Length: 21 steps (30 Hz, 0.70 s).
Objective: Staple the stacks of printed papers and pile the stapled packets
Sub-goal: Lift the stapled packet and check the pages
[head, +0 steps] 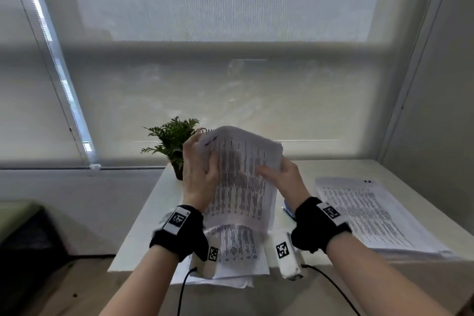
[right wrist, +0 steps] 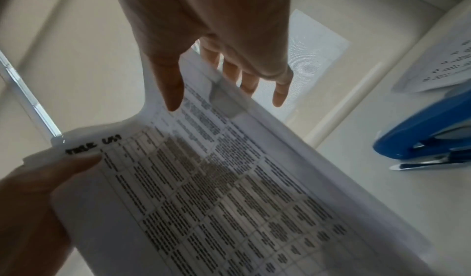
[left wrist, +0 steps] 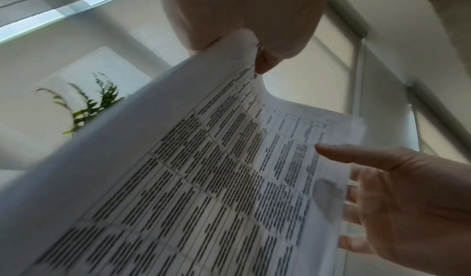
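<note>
Here the stack [head: 241, 179] stands upright above the table's [head: 423, 202] front edge, long axis vertical, left hand [head: 198, 174] and right hand [head: 280, 177] pinching its side edges; the stapler [right wrist: 428, 131] lies right, nearer the right hand.

Held sheets [head: 241, 177] above table [head: 295, 169] centre, between both hands. Plant [head: 171, 143] at 11 o'clock behind. Paper stack [head: 372, 215] at 3 o'clock. Stapler [right wrist: 428, 131] between sheets and stack.

Soft daylight filters through a drawn roller blind [head: 230, 33], backlighting the raised printed sheets [head: 241, 182]; motion blur smears the wrist views, and wide-angle edges bend.
</note>
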### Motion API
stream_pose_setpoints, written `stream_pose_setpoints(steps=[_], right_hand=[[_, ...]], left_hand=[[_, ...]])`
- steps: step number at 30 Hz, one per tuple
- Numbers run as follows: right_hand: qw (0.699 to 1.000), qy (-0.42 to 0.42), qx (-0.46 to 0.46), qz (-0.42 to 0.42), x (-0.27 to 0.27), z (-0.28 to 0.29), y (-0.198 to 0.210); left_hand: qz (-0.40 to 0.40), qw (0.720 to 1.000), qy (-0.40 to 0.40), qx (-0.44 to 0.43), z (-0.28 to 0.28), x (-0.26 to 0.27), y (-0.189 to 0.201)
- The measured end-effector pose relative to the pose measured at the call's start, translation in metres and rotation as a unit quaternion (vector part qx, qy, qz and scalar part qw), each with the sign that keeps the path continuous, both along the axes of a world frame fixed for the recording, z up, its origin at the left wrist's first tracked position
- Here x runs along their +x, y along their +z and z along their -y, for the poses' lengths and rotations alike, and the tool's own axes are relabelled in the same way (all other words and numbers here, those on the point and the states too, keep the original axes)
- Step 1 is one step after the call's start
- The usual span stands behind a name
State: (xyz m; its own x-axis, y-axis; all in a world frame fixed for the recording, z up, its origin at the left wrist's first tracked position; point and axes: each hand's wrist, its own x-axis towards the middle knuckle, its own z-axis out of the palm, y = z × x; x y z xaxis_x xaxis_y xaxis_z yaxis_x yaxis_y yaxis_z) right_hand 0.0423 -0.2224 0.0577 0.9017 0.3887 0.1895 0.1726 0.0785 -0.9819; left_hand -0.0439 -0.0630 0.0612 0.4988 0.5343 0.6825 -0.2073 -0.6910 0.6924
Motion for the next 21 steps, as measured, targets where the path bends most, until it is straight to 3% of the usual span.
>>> stream_pose_setpoints(steps=[5, 9, 12, 15, 17, 21], right_hand=[[0.999, -0.030, -0.012, -0.009, 0.007, -0.009, 0.002], [0.998, -0.061, -0.022, 0.024, 0.005, -0.012, 0.011], [0.977, -0.109, -0.052, 0.177, 0.001, -0.005, 0.017], [0.928, -0.100, -0.140, 0.331, 0.000, -0.006, 0.022], [0.905, -0.114, -0.172, 0.372, 0.004, -0.011, 0.021], [0.883, -0.147, -0.112, 0.432, 0.002, -0.018, 0.024]], left_hand=[[-0.060, 0.985, 0.024, -0.159, -0.006, -0.003, -0.007], [-0.027, 0.982, 0.013, -0.184, -0.008, -0.001, -0.002], [-0.009, 0.992, 0.027, -0.124, -0.008, -0.004, 0.002], [-0.017, 0.999, 0.035, 0.029, -0.011, -0.004, 0.005], [-0.035, 0.992, 0.034, 0.114, -0.014, -0.002, 0.005], [-0.042, 0.987, 0.054, 0.148, -0.017, -0.005, 0.005]])
